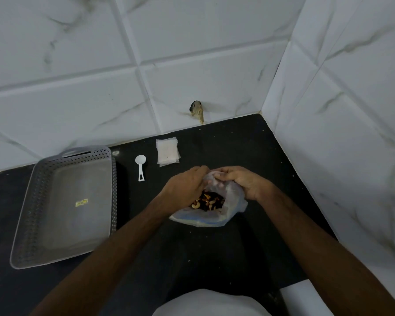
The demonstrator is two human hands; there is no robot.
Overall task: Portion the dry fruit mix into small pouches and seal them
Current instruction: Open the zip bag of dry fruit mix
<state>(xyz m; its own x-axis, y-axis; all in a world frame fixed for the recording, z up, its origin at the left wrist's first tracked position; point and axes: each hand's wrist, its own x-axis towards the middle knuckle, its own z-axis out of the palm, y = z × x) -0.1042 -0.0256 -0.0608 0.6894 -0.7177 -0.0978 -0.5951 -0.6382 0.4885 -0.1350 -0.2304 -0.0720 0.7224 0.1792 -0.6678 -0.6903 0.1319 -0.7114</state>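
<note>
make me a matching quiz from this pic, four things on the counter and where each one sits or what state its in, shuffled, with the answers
Things:
1. grey basket
2. white scoop
3. stack of small pouches
4. bag of dry fruit mix

Places or states:
A. held open by both hands
B. flat near the wall, behind the hands
C. far left of the counter, nothing in it
D. between the basket and the pouches

Pairs: 1-C, 2-D, 3-B, 4-A

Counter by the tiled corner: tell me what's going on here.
A person is gripping the mouth of a plastic bag of dry fruit mix with the left hand and right hand. A white scoop, a stack of small pouches and a grey basket wait untouched, so no portioning yet.
</note>
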